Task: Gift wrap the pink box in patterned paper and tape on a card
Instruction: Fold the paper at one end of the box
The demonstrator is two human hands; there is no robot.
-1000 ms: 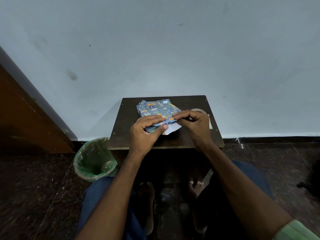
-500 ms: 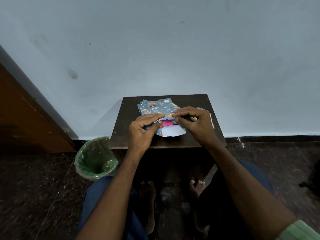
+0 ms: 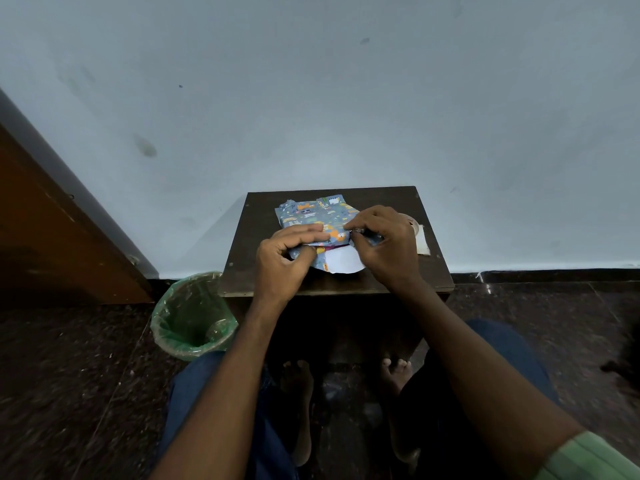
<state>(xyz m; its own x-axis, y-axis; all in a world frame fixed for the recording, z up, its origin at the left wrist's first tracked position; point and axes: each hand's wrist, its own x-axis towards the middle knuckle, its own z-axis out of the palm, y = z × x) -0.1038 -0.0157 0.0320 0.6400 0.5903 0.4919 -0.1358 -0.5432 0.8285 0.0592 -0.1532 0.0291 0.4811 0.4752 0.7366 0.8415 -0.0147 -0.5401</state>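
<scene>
While your left hand (image 3: pixel 282 259) and right hand (image 3: pixel 382 245) pinch patterned paper (image 3: pixel 313 216) over the pink box (image 3: pixel 320 250), mid-surface (image 3: pixel 346 289), near-end fold underway. Next, likely: crease the white flap (image 3: pixel 341 262) up, tape.

Almost all of the pink box (image 3: pixel 320 250) is hidden under the patterned paper (image 3: pixel 313 216); only a thin pink sliver shows at the near edge. The left hand (image 3: pixel 282 261) covers the paper's near left corner, and the right hand (image 3: pixel 384 245) covers its right end. Behind the right hand a roll of tape (image 3: pixel 414 225) shows only as a curved sliver, and a pale card (image 3: pixel 423 242) beside it is half hidden. The paper's small pictures are too fine to make out.
</scene>
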